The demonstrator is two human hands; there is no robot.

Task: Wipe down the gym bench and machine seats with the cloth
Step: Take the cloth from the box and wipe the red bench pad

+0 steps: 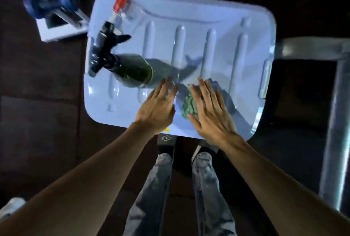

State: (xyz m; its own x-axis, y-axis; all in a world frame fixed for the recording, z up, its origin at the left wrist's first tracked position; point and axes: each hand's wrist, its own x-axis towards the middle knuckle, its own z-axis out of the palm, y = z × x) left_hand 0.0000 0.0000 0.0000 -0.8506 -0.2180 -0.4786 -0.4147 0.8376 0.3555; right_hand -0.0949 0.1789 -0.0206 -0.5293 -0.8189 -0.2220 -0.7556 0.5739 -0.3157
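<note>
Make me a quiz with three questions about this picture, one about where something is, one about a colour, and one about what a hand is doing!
1. Where does the dark green spray bottle with the black trigger stand?
A. on the floor
B. on the pale ribbed plastic lid, on its left side
C. in the right hand

2. What colour is the crumpled cloth?
A. green
B. red
C. yellow

3. What is the right hand doing?
A. squeezing the trigger
B. hanging at the person's side
C. lying on the cloth with straight fingers

Answers:
1 B, the bottle's base sits on the lid beside the left hand.
2 A, the cloth shows green between the two hands.
3 C, the fingers are spread flat over the cloth, not curled.
</note>
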